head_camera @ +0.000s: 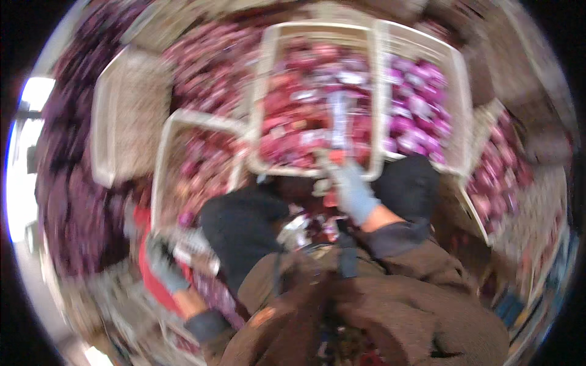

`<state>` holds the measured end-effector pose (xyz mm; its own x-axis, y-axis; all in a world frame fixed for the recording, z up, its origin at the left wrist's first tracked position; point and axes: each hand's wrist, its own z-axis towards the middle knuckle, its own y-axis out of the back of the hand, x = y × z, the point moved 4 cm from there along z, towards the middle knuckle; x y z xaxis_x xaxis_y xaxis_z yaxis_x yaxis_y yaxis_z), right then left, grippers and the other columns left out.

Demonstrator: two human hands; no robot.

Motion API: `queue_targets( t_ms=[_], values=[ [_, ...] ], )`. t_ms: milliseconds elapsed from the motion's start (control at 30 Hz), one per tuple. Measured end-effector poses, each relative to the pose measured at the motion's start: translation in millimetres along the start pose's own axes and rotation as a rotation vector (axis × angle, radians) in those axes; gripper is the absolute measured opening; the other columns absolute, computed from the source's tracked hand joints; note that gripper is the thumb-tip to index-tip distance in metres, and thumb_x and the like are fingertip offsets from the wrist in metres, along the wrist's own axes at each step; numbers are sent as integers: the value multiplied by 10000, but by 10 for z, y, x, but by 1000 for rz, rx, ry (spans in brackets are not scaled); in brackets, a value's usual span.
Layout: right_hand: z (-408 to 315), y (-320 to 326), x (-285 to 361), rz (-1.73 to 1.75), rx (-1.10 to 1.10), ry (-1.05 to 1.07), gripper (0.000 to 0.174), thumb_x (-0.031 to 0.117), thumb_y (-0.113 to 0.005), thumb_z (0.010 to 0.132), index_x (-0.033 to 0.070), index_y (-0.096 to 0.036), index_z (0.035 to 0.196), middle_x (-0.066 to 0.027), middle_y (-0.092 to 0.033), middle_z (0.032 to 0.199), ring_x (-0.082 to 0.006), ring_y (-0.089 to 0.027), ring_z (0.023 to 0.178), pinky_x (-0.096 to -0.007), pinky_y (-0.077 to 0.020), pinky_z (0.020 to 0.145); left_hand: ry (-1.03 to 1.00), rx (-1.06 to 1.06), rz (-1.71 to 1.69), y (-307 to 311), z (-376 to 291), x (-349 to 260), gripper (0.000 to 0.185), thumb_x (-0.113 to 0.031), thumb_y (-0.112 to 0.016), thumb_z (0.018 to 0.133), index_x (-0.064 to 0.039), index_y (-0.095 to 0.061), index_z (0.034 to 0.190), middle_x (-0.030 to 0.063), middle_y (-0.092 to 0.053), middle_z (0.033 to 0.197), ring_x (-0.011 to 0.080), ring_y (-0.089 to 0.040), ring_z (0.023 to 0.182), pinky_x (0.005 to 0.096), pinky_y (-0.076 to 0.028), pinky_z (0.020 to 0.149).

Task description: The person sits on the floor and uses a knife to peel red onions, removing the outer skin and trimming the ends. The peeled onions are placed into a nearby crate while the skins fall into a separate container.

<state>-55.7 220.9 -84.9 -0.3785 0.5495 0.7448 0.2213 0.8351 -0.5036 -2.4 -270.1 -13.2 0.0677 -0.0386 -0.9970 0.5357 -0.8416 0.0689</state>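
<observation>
The view is blurred. My right hand (pixel 345 183), in a grey glove, is closed around an orange-handled knife (pixel 339 123), whose pale blade lies over the red onions (pixel 293 105) in the middle crate (pixel 257 137). My left hand (pixel 165 263), also gloved, is low at the left by a red tub or bag (pixel 153 283) and the left crate (pixel 158 183); blur hides whether its fingers hold anything. Brighter purple onions (pixel 419 110) fill much of the right crate (pixel 463 105). Onions and pale scraps (pixel 297 228) lie between my knees.
An upended pale crate (pixel 130 119) stands at the upper left, beside dark purple mesh sacks or piled onions (pixel 73 183). More red onions (pixel 210 64) lie behind the left crate. Another heap of onions (pixel 494 174) is at the right.
</observation>
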Motion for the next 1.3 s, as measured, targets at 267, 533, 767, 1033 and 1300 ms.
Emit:
queue_targets(
  t_ms=[267,533,767,1033,1300],
  values=[
    [220,-92,-254,-308,-109,-68,405,301,-660,918,55,-524,1209,-41,-570,777,-124,-532,533,-277,-498,462,356,-428,-113,1162,-981,922,375,-117,-643,884,-5,-548,1230,75,-638,965,176,-635,786,270,-531,652],
    [470,82,-543,-524,-229,18,283,241,-637,937,50,-580,1137,-39,-573,755,-139,-585,560,-274,-479,437,373,-259,140,1110,-535,1671,467,-131,-606,893,30,-492,1316,66,-631,1010,112,-585,748,228,-478,629],
    [620,171,-654,-607,-284,28,274,255,-648,933,44,-604,1103,-21,-569,715,-122,-535,505,-281,-458,415,329,175,989,656,347,2538,551,-329,-649,787,-35,-579,1247,234,-679,1045,381,-663,953,419,-521,792],
    [649,186,-716,-643,-302,30,291,239,-596,962,28,-627,1160,-19,-558,718,-120,-512,478,-283,-444,409,515,287,1058,170,710,2742,697,-491,-718,696,-9,-577,1179,267,-632,1128,371,-628,1065,447,-498,913],
    [704,136,-700,-687,-281,90,259,231,-626,944,27,-612,1103,-32,-584,744,-146,-600,563,-272,-466,420,667,208,1010,32,846,3040,770,-545,-724,715,11,-596,1232,250,-629,1183,368,-621,1075,403,-484,922]
  ],
)
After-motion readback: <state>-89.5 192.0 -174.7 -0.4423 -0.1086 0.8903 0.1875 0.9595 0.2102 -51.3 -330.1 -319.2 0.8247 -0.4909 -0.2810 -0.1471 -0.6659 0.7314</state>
